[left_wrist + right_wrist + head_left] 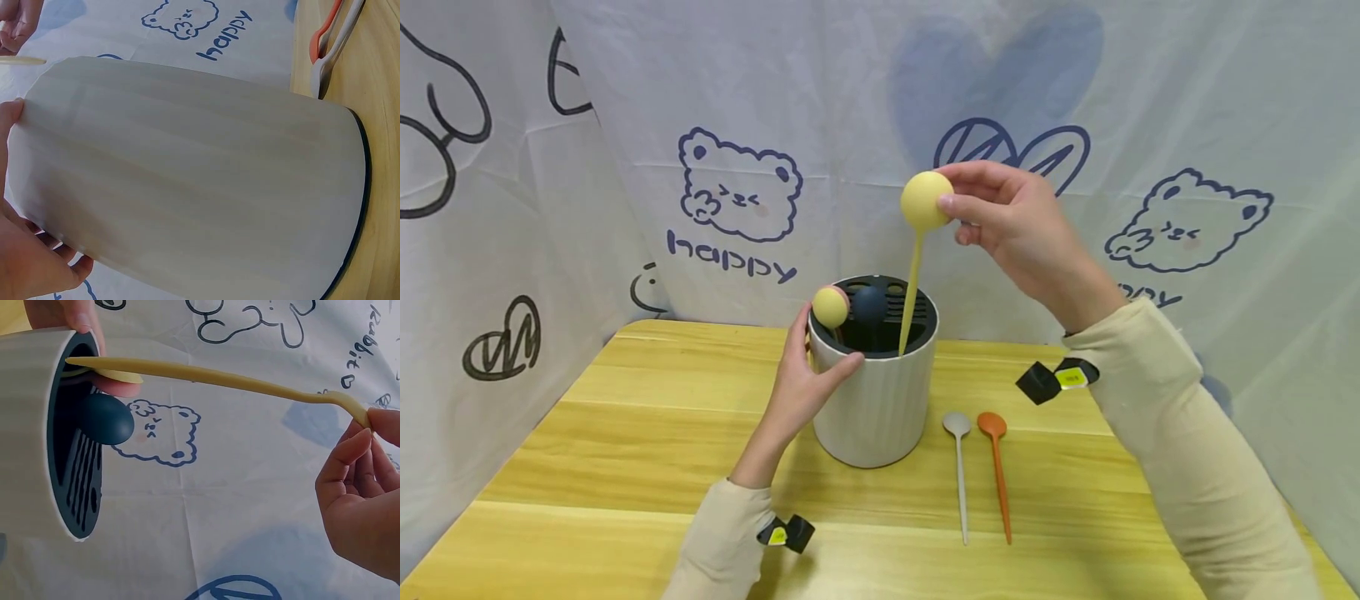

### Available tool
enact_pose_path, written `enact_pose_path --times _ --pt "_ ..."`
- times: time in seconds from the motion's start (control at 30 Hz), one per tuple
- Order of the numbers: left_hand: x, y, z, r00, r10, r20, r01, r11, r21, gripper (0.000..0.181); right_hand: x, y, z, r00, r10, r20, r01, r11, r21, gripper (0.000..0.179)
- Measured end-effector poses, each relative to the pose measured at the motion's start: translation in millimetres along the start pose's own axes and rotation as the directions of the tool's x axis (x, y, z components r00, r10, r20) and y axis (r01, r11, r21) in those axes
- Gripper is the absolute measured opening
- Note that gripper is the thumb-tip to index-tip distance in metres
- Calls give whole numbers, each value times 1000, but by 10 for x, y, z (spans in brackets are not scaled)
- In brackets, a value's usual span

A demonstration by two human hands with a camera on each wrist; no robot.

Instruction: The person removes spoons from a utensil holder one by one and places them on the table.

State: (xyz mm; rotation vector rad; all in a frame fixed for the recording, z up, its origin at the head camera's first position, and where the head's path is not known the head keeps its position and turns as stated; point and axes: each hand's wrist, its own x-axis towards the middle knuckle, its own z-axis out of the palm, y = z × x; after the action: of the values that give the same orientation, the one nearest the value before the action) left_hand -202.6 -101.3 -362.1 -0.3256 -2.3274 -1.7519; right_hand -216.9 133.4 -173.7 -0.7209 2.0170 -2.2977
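My right hand (1018,225) pinches a yellow spoon (922,196) by its round bowl, thumb on one face. The spoon's handle points down, its tip at the mouth of a white ribbed utensil holder (880,404). In the right wrist view the handle tip (78,361) overlaps the holder's rim. My left hand (797,379) grips the holder's left side, thumb at the front of the rim and fingers round the side. Inside stand a dark blue spoon (870,306) and another yellow spoon (831,307), with a pink one (119,386) against it; their handles are mostly hidden.
A grey spoon (957,424) and an orange spoon (992,424) lie side by side on the wooden table (685,433), right of the holder. The holder's dark top has a slotted part (84,481) at the back. A printed white cloth (850,108) hangs behind the table.
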Motion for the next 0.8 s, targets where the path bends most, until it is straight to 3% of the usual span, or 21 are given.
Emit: enact_pose_path --times 0.27,0.5,0.8 --pt "-4 -2 0 1000 7 -3 -7 1000 -4 97 -136 83 -62 1000 22 15 -21 999 -24 17" --pt "-10 -21 -6 1000 6 -3 -6 1000 -5 97 -255 186 -140 999 46 10 -45 994 -102 19" --pt "-12 -23 -3 1000 11 -4 -11 1000 -11 97 -440 391 -318 992 123 -1 -122 980 -156 22"
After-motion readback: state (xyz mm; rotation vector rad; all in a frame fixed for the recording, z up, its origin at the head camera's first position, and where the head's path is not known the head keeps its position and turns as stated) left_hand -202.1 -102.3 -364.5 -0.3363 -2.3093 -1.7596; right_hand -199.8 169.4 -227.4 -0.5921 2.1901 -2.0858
